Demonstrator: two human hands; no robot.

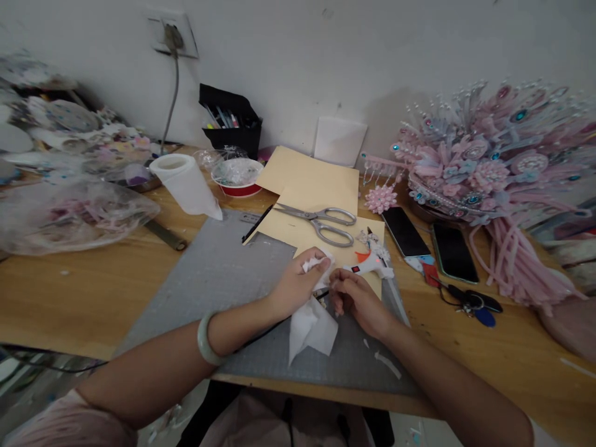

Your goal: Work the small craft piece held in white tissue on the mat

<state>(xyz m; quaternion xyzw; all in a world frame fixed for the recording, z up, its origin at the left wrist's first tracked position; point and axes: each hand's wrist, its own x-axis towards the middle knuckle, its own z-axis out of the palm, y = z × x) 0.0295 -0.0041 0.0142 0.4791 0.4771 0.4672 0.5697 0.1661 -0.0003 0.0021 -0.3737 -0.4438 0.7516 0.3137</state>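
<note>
My left hand [300,282] is closed around a crumpled white tissue [325,280] above the cutting mat. Just to its right, my right hand [356,298] has its fingers curled together; what they pinch, if anything, is too small to make out. Below both hands, another piece of white tissue [313,332] spreads over the mat. A white glue gun [370,266] with an orange trigger lies right behind my right hand, beside a small beaded ornament [375,244]. Large metal scissors [321,220] rest on the yellowish card sheets [321,180] farther back.
The grey cutting mat [186,282] covers the table's middle. At left stand a white roll [181,183], a red-rimmed bowl [242,188] and a plastic bag [74,214]. Two phones [404,231], keys [472,303] and a large pink beaded headdress [479,155] occupy the right.
</note>
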